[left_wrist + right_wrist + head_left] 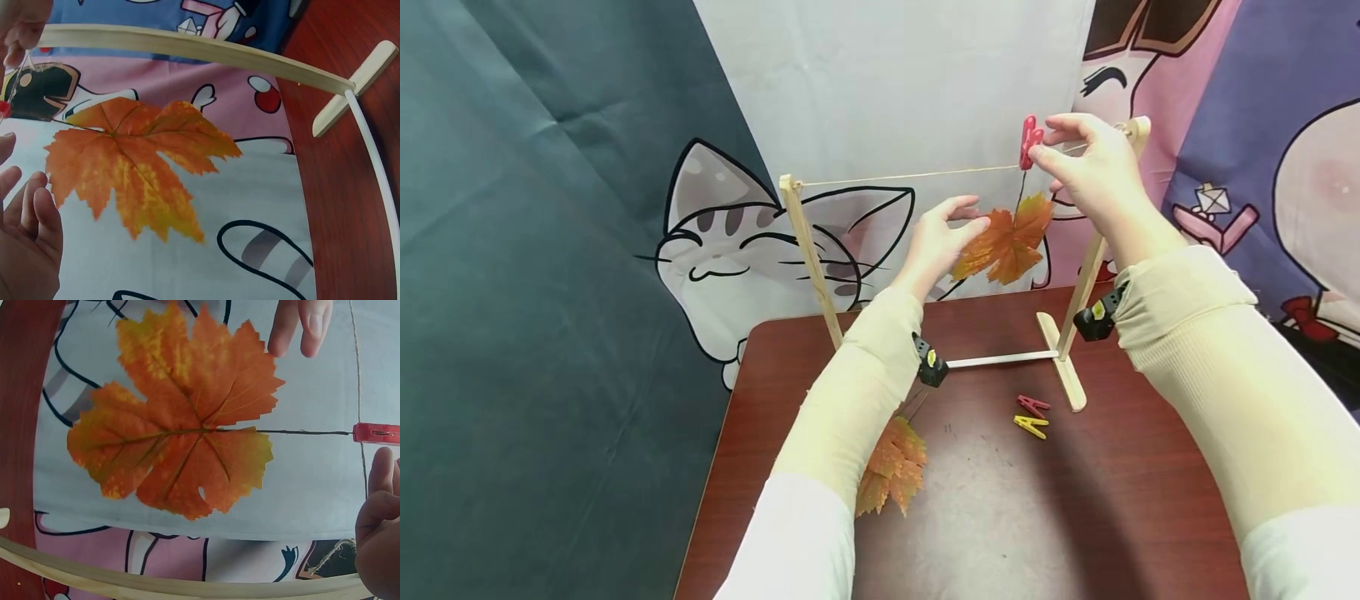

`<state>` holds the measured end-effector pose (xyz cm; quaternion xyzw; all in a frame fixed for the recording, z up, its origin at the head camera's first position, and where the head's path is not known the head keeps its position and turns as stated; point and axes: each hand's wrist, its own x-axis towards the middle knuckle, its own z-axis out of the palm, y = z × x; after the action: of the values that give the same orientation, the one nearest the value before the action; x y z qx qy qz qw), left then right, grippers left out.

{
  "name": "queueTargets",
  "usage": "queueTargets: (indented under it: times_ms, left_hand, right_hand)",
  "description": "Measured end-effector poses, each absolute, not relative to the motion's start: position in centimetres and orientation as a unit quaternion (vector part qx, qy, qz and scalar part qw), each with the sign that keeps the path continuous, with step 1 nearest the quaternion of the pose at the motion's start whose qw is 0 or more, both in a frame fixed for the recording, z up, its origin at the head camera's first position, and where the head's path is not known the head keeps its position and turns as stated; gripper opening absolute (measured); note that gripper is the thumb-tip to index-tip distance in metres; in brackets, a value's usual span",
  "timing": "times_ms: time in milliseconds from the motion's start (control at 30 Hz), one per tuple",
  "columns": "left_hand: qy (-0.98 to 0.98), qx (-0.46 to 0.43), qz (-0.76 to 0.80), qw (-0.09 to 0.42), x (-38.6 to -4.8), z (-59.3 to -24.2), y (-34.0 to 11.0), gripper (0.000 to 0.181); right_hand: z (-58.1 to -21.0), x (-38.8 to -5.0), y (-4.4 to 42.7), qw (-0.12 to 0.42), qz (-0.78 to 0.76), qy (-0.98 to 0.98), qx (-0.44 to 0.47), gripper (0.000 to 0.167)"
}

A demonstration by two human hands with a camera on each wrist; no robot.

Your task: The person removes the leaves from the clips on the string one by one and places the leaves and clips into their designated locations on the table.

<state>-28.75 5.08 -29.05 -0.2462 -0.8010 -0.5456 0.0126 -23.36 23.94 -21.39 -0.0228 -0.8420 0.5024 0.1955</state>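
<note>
An orange maple leaf (1006,244) hangs by its dark stem from a red clothespin (1027,143) on a thin string (917,176). In the right wrist view the clothespin (377,433) sits across the string with the stem at its jaws. My right hand (1093,158) is right beside the clothespin, thumb and fingers parted; no pinch on it shows. My left hand (942,242) is at the leaf's left edge, fingers extended and holding nothing. Whether its thumb touches the leaf (137,162) I cannot tell.
A wooden frame with a left post (811,258), a right post (1081,283) and a white bottom bar (1000,360) carries the string. On the brown table (970,500) lie a red clothespin (1033,406), a yellow clothespin (1031,426) and more leaves (895,467), partly behind my left arm.
</note>
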Motion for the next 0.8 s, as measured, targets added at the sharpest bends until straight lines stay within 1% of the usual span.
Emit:
queueTargets:
  times_ms: [300, 433, 800]
  left_hand:
    - [-0.797, -0.248, -0.55, 0.008, -28.4, -28.7, 6.4, 0.044]
    - [-0.798, -0.241, -0.552, 0.001, -28.4, -28.7, 6.8, 0.044]
    - [-0.798, -0.242, -0.552, 0.016, -28.2, -28.7, 7.6, 0.04]
  right_hand:
    - [-20.7, -23.7, 23.5, 0.181, 0.464, -0.867, -0.023, 0.059]
    - [-20.4, -23.8, 23.4, 0.179, 0.447, -0.876, -0.018, 0.059]
    - [-19.9, -23.8, 23.0, 0.166, 0.447, -0.879, -0.015, 0.055]
